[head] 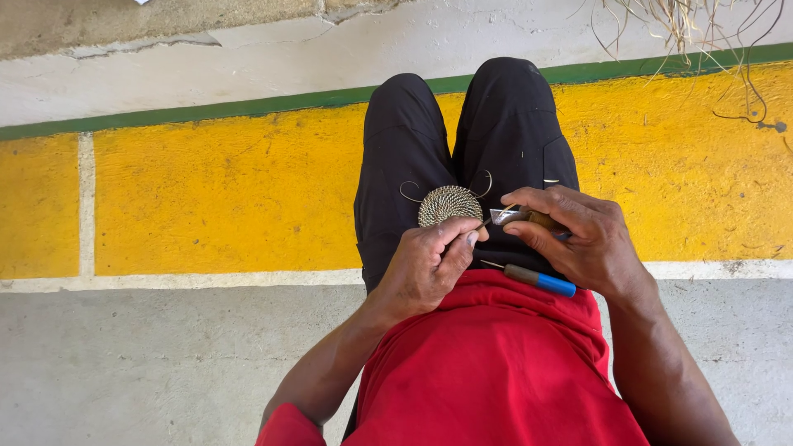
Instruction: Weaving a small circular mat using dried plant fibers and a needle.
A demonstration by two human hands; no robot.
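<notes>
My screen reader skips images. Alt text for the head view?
Seen from above, a seated person's left hand holds a small round coiled woven disc on their lap while the right hand holds a small knife beside it. A blue-handled tool lies on the lap.

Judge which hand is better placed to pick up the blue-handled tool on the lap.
Right, probably. The right hand sits directly above the blue-handled tool, though it holds a small knife; the left hand pinches the round woven coil.
</notes>
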